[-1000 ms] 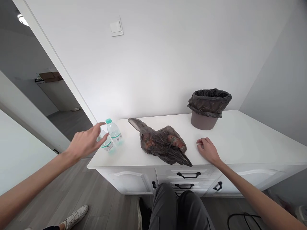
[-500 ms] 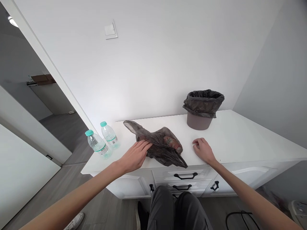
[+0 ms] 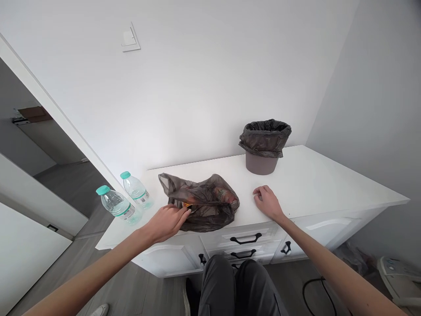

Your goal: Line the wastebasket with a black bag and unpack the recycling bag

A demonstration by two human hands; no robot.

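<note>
A thin dark plastic bag [image 3: 210, 210] lies on the white cabinet top, its mouth partly spread, with reddish items showing through it and something orange near the opening. My left hand [image 3: 171, 218] is at the bag's left side, its fingers closed on the bag's edge. To the right of the bag, my right hand [image 3: 267, 202] rests on the cabinet top with its fingers curled and does not touch the bag. What its fingers hold, if anything, is hidden.
Two clear bottles with teal caps, a front one [image 3: 118, 205] and a rear one [image 3: 137, 189], stand at the left end. A brown bin [image 3: 261, 163] lined with a dark bag stands behind my right hand. Black-handled drawers [image 3: 246, 238] are below the cabinet top's front edge.
My left hand has moved slightly left and pulled the bag's edge, and the bag's mouth is wider, showing something orange. The whole view has shifted. My right hand stays curled on the cabinet top.
</note>
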